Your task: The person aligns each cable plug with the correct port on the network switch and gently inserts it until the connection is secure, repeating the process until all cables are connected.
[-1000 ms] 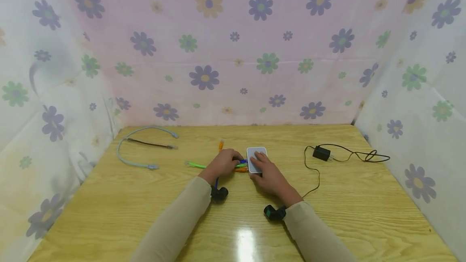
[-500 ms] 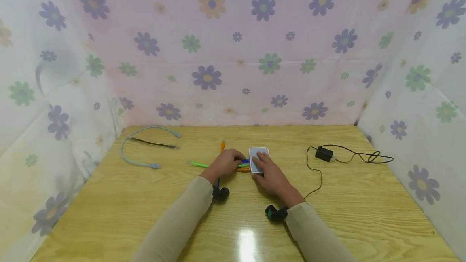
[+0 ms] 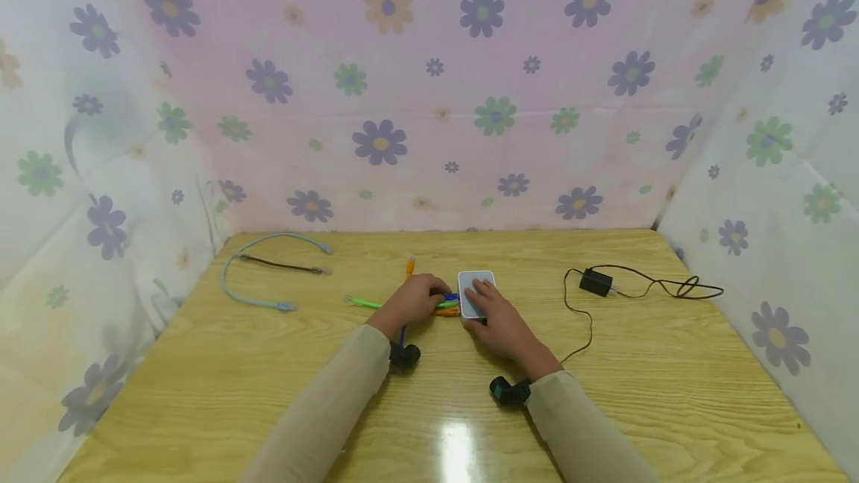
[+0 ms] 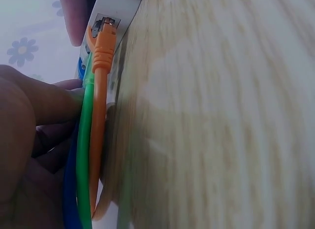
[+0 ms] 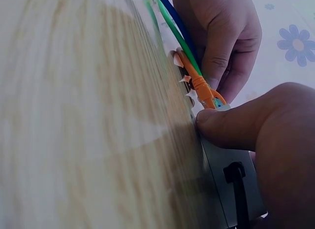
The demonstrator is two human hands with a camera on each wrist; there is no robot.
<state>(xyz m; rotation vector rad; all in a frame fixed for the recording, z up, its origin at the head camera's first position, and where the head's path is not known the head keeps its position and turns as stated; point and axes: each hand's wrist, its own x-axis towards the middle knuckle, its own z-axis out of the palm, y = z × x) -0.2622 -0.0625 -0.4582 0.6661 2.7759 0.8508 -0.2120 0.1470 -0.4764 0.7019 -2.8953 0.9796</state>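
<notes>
A small white router (image 3: 467,285) lies flat on the table. My right hand (image 3: 498,323) grips it, fingers spread over its top and thumb along the near side. My left hand (image 3: 417,298) is at its left side and pinches a blue network cable (image 4: 72,184) close to the plug. A green network cable (image 4: 85,140) runs in front of those fingertips to the router. Nearest the left wrist camera, the plug of an orange network cable (image 4: 101,54) sits at a port. A black power lead (image 5: 239,194) enters the router's near side, below my right thumb.
To the right on the wooden table (image 3: 671,379) lies a black power adapter (image 3: 596,282) with its cord. A pale blue network cable (image 3: 231,289) and a short black network cable (image 3: 282,265) lie at the back left. Patterned cloth (image 3: 416,200) encloses the back and sides.
The head view shifts slightly. Both hands stay where they were at the router and the cables, with no clear movement.
</notes>
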